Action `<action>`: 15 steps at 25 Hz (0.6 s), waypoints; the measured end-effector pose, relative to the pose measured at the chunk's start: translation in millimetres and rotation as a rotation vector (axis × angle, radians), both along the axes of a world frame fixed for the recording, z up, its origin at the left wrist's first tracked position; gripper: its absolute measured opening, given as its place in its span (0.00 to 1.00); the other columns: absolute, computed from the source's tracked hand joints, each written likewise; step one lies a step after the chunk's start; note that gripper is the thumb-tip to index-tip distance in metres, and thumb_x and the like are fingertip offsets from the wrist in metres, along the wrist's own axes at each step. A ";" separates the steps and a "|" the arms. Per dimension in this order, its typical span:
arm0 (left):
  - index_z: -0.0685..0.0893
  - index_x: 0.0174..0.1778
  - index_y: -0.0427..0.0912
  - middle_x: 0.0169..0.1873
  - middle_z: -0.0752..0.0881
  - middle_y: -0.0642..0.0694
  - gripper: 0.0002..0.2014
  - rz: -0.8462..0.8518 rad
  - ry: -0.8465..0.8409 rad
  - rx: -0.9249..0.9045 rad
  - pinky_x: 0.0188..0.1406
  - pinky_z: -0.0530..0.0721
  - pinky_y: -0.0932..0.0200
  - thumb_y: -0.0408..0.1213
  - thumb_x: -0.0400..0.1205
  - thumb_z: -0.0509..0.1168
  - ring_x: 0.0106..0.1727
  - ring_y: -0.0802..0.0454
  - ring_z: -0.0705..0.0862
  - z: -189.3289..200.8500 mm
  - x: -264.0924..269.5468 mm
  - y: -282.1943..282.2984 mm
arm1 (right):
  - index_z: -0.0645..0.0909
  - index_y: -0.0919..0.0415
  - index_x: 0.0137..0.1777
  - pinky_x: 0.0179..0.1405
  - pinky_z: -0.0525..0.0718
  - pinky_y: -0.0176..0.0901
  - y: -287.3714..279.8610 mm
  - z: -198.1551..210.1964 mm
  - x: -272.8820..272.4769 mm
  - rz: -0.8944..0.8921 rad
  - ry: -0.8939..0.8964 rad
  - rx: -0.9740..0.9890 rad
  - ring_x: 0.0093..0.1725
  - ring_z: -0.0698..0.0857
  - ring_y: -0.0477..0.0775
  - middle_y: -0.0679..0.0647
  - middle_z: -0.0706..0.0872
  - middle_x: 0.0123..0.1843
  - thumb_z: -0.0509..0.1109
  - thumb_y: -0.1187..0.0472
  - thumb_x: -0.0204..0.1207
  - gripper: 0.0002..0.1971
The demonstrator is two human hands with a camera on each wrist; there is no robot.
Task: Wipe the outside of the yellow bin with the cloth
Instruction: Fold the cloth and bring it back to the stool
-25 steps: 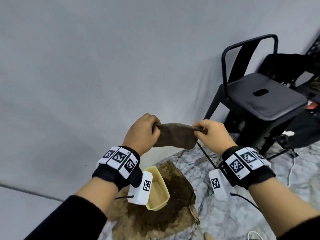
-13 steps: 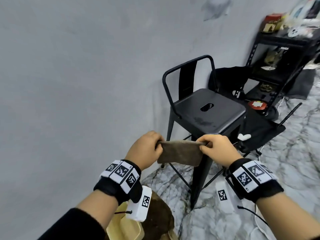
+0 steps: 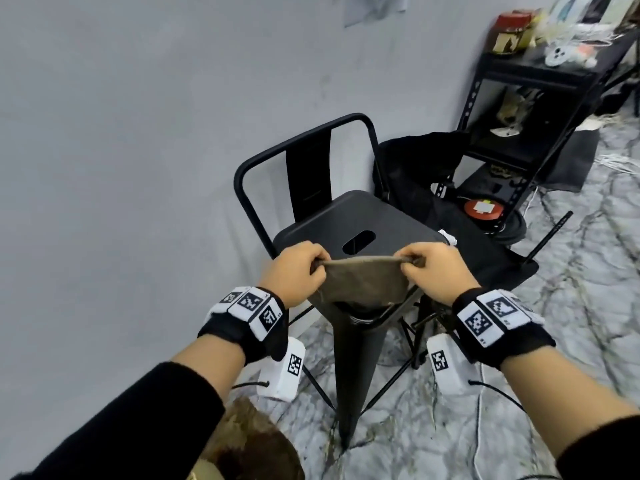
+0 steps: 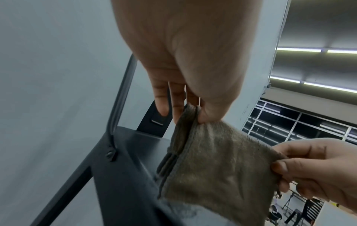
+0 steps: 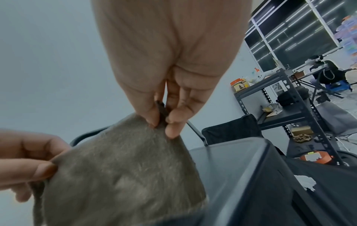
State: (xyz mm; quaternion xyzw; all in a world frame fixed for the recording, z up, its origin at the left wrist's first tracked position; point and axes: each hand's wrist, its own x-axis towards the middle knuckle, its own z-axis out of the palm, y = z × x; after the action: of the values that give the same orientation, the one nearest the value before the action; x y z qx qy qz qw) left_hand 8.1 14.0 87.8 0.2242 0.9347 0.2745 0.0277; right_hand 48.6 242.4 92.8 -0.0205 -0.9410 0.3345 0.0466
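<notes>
Head view: the left hand and right hand pinch the folded cloth taut above the black chair, likely to drape it there. The yellow bin barely shows at the bottom edge, contents unseen.

Left wrist view: thumb and fingers pinch one corner.

Right wrist view: fingertips clamp the other corner.

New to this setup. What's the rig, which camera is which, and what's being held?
No machine here: a person works bare-handed, with tagged bands and small cameras on both wrists. The wide picture comes from a head camera looking down; the other two look along each hand. The left hand and right hand each pinch a top corner of a folded brown cloth, stretched between them over a black metal chair. The left wrist view shows the cloth's layered fold. A marbled floor lies below, with a black shelf rack behind. Only a sliver of the yellow bin shows at the bottom edge.
</notes>
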 end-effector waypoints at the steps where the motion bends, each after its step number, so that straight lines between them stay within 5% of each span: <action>1: 0.82 0.46 0.46 0.46 0.84 0.48 0.08 0.021 0.052 0.046 0.50 0.78 0.57 0.34 0.75 0.60 0.47 0.52 0.80 0.5 -11.4 4.7 | 0.86 0.58 0.45 0.48 0.72 0.31 4.4 0.3 -12.8 -0.037 0.053 -0.018 0.44 0.82 0.51 0.56 0.89 0.45 0.67 0.69 0.69 0.10; 4: 0.83 0.47 0.46 0.46 0.84 0.50 0.09 0.033 0.153 0.154 0.50 0.77 0.59 0.33 0.74 0.62 0.47 0.53 0.79 -12.6 -30.3 12.8 | 0.86 0.59 0.49 0.56 0.74 0.34 13.7 -17.0 -30.5 -0.108 0.110 -0.080 0.50 0.84 0.55 0.57 0.87 0.50 0.67 0.70 0.68 0.13; 8: 0.83 0.48 0.45 0.50 0.83 0.48 0.08 -0.003 -0.045 -0.006 0.54 0.79 0.54 0.32 0.76 0.63 0.51 0.50 0.79 -71.1 -13.9 8.9 | 0.86 0.65 0.48 0.51 0.66 0.22 6.1 -84.0 -3.3 -0.004 -0.055 -0.046 0.52 0.84 0.61 0.59 0.83 0.50 0.67 0.75 0.66 0.13; 12: 0.83 0.49 0.44 0.48 0.78 0.53 0.08 0.031 -0.054 0.104 0.45 0.73 0.75 0.30 0.77 0.64 0.45 0.57 0.78 -95.5 -1.8 5.5 | 0.87 0.64 0.49 0.53 0.66 0.22 8.0 -107.5 8.9 -0.033 0.034 -0.108 0.50 0.80 0.50 0.58 0.83 0.54 0.68 0.75 0.67 0.13; 15: 0.84 0.47 0.45 0.47 0.76 0.56 0.08 0.029 -0.067 0.119 0.44 0.72 0.74 0.31 0.76 0.65 0.42 0.63 0.77 -94.2 -6.8 5.6 | 0.86 0.65 0.50 0.52 0.67 0.17 6.4 -108.5 8.0 -0.047 0.056 -0.121 0.49 0.78 0.49 0.58 0.83 0.55 0.67 0.75 0.68 0.13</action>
State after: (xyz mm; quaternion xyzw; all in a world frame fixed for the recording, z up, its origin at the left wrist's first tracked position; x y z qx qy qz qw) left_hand 1.3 19.6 -6.4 0.2026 0.9184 0.3373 0.0417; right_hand 56.6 248.8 -15.7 -0.0362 -0.9166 0.3902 0.0795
